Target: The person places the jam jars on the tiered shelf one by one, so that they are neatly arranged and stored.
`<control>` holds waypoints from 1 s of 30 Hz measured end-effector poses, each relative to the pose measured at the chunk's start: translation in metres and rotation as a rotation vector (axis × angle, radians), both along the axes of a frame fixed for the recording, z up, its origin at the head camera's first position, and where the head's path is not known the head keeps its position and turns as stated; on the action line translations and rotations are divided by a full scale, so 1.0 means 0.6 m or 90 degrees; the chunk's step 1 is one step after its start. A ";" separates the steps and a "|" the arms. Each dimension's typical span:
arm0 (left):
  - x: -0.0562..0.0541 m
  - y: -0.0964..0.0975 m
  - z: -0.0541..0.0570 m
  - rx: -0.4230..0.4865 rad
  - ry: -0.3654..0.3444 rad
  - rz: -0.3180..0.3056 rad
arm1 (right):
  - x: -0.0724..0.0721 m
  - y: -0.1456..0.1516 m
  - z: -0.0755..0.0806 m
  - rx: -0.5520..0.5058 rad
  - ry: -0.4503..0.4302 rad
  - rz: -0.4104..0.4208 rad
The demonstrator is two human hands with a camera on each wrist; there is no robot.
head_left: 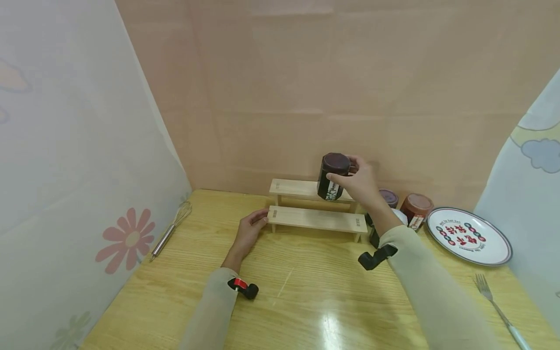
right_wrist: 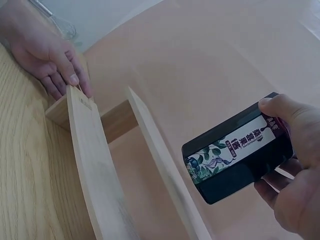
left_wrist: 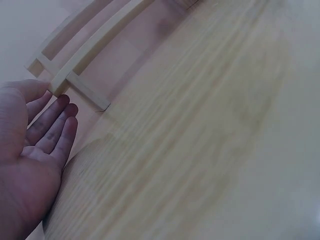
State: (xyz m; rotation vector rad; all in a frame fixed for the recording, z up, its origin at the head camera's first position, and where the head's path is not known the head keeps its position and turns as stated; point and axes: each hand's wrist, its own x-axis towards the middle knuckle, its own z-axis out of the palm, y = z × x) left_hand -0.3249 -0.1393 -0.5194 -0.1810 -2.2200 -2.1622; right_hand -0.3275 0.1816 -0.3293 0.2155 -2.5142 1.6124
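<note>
A two-tier wooden shelf [head_left: 317, 219] stands at the back of the table. My left hand [head_left: 251, 228] holds the left end of its lower board, the thumb and index finger at the board's corner and the other fingers below. My right hand [head_left: 360, 182] grips a dark, faceted jar [head_left: 329, 182] near its lid, raised in front of the upper board. In the right wrist view the jar [right_wrist: 235, 150] is tilted, its white label with plant pictures showing. Part of the lid is hidden by the right hand [right_wrist: 300, 165].
Right of the shelf, partly behind my right forearm, stand several jars, among them a reddish-brown one [head_left: 416, 209]. A white plate [head_left: 470, 236] with red writing lies beside them, with a fork [head_left: 498, 308] in front. A whisk [head_left: 171, 230] lies at the left wall.
</note>
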 end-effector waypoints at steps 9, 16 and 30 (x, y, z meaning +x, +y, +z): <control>-0.002 0.001 -0.004 -0.007 0.004 0.013 | -0.044 -0.054 -0.013 -0.036 -0.010 0.003; 0.000 0.007 -0.009 -0.001 -0.001 0.005 | -0.064 -0.083 -0.027 -0.049 -0.003 0.012; 0.002 0.005 -0.013 0.003 0.001 -0.004 | -0.080 -0.114 -0.042 -0.047 -0.015 0.010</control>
